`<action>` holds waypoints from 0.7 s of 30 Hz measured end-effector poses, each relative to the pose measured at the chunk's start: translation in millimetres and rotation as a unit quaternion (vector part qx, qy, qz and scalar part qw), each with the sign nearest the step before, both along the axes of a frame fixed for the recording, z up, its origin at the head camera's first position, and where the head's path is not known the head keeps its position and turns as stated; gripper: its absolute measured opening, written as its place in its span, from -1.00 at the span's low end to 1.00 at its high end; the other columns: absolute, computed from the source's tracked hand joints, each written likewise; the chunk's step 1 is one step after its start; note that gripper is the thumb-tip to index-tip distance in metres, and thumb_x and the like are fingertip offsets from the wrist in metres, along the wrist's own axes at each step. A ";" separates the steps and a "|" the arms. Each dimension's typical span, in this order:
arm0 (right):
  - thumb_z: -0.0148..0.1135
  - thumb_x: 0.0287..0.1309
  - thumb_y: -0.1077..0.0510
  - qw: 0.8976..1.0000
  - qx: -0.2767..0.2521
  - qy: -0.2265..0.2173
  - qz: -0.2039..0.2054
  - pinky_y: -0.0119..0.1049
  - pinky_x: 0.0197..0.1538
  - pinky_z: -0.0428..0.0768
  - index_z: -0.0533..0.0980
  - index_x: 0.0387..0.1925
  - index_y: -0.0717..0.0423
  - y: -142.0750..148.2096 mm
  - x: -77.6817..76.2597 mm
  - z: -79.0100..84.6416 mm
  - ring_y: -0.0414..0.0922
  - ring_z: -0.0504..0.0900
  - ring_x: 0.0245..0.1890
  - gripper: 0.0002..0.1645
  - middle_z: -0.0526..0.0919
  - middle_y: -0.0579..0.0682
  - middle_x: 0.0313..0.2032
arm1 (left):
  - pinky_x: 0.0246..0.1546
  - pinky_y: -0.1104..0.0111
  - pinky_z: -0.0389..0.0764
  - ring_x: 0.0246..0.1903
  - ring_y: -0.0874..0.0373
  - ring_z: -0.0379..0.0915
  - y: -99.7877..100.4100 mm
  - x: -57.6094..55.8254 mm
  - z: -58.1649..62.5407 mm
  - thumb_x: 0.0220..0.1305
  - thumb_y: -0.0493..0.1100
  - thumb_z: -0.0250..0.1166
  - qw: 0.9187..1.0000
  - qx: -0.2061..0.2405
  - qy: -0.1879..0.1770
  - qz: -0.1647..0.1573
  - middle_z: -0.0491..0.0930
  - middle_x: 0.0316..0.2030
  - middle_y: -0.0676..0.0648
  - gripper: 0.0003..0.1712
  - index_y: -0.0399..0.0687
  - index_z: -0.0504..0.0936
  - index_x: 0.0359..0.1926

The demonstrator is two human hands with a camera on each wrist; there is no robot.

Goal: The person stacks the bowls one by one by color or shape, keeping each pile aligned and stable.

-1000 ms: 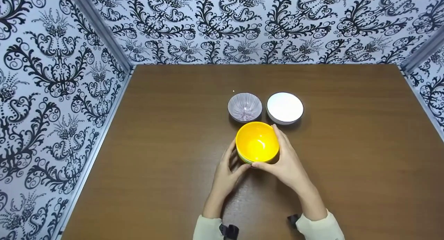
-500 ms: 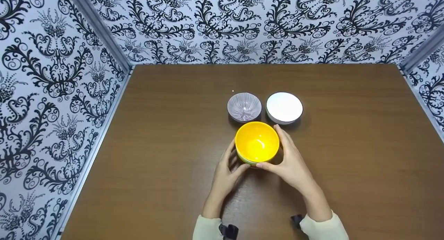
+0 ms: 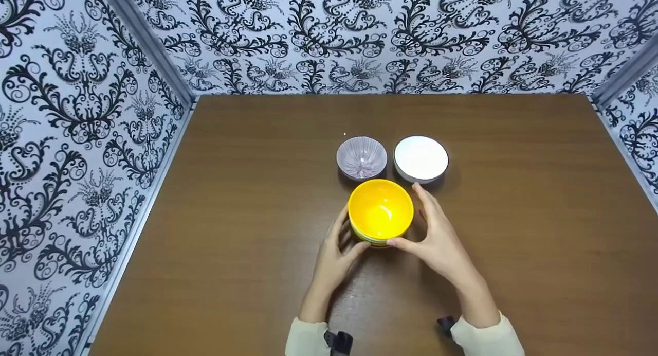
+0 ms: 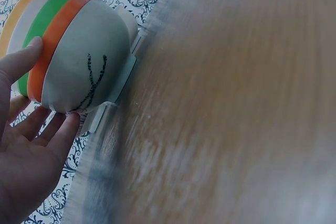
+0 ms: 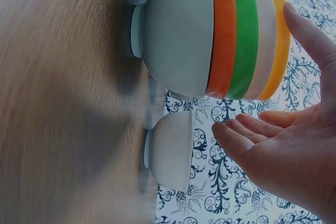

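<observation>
A stack of nested bowls stands near the middle of the table. Its yellow bowl (image 3: 380, 209) is on top; below it the right wrist view shows a pale pinkish bowl (image 5: 265, 40), a green bowl (image 5: 247, 38), an orange bowl (image 5: 223, 35) and a pale grey bowl (image 5: 178, 35) at the bottom. My left hand (image 3: 331, 263) holds the stack's left side, thumb against the green and orange bands and fingers curled round the far side. My right hand (image 3: 444, 245) is spread at the right, thumb tip at the yellow rim, the other fingers apart from the stack.
Just behind the stack a lilac striped bowl (image 3: 362, 159) and a white bowl (image 3: 421, 159) stand side by side on the wooden table (image 3: 247, 191). Patterned wall panels (image 3: 339, 47) border the table at the back and sides.
My right hand has loosened from the stack and drawn to the right; its fingers have come away from the side. The left hand and the bowls have stayed nearly still.
</observation>
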State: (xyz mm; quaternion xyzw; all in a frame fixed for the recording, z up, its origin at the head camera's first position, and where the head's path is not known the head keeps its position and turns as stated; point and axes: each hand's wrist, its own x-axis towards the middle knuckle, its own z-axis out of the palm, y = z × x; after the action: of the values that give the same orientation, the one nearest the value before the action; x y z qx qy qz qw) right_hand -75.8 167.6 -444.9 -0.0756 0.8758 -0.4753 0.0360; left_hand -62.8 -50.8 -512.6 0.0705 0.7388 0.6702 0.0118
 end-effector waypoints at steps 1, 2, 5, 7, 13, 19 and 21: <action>0.63 -0.14 -0.07 1.000 0.001 0.002 0.000 0.06 0.50 0.24 -0.07 0.58 0.08 0.7 -0.1 -0.2 0.12 0.09 0.54 0.41 0.01 0.15 0.56 | 0.38 0.23 0.41 0.40 -0.04 0.31 0.0 0.0 -0.1 0.22 -0.02 0.42 1.000 0.000 0.001 -0.001 0.16 0.51 -0.10 -0.03 0.08 0.12 0.55; 0.63 -0.14 -0.07 1.000 0.001 0.006 0.000 0.07 0.50 0.24 -0.06 0.57 0.09 1.3 -0.2 -0.3 0.13 0.08 0.54 0.40 0.01 0.16 0.55 | 0.38 0.24 0.41 0.41 -0.04 0.30 0.1 -0.1 -0.2 0.22 -0.02 0.42 1.000 0.001 0.001 -0.001 0.15 0.52 -0.09 -0.02 0.08 0.11 0.55; 0.62 -0.13 -0.07 1.000 0.001 0.014 -0.001 0.10 0.50 0.23 -0.04 0.56 0.13 3.2 -0.1 -0.3 0.14 0.08 0.54 0.38 0.03 0.17 0.55 | 0.38 0.26 0.42 0.41 -0.04 0.30 0.4 -0.1 -0.5 0.22 -0.01 0.42 1.000 -0.001 0.004 -0.002 0.15 0.52 -0.09 -0.02 0.06 0.11 0.55; 0.62 -0.13 -0.07 1.000 0.003 0.015 -0.002 0.11 0.49 0.23 -0.03 0.56 0.13 4.5 0.2 0.3 0.15 0.09 0.54 0.38 0.04 0.19 0.54 | 0.37 0.26 0.42 0.41 -0.04 0.30 0.5 -0.3 -0.7 0.22 -0.01 0.42 1.000 -0.002 0.004 0.000 0.15 0.52 -0.10 -0.02 0.05 0.12 0.55; 0.62 -0.12 -0.07 1.000 -0.002 0.011 -0.003 0.14 0.49 0.23 -0.04 0.56 0.12 9.6 0.6 1.0 0.19 0.09 0.54 0.38 0.02 0.20 0.55 | 0.37 0.26 0.42 0.41 -0.03 0.30 1.1 -1.1 -1.2 0.22 0.00 0.42 1.000 0.000 0.003 0.001 0.15 0.52 -0.09 -0.02 0.05 0.12 0.55; 0.61 -0.10 -0.06 1.000 -0.004 0.005 -0.009 0.16 0.47 0.25 -0.04 0.56 0.12 16.3 -0.6 -0.3 0.21 0.09 0.53 0.36 0.02 0.20 0.54 | 0.38 0.26 0.42 0.41 -0.02 0.30 0.9 -1.3 -1.7 0.21 0.00 0.43 1.000 0.002 0.003 0.001 0.16 0.52 -0.08 -0.02 0.06 0.12 0.55; 0.61 -0.10 -0.06 1.000 0.000 0.001 -0.012 0.16 0.46 0.26 -0.05 0.57 0.12 18.4 -1.2 -0.7 0.21 0.09 0.53 0.37 0.01 0.20 0.55 | 0.38 0.26 0.42 0.41 -0.01 0.30 1.0 -1.3 -1.4 0.21 0.00 0.43 1.000 0.002 0.001 0.002 0.16 0.52 -0.07 -0.02 0.07 0.12 0.55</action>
State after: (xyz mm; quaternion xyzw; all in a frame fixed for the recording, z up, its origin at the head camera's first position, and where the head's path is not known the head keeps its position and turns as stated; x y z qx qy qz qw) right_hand -76.9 186.0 -445.6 -0.0651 0.8765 -0.4761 0.0297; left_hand -64.1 -49.9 -514.0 0.0698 0.7378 0.6713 0.0093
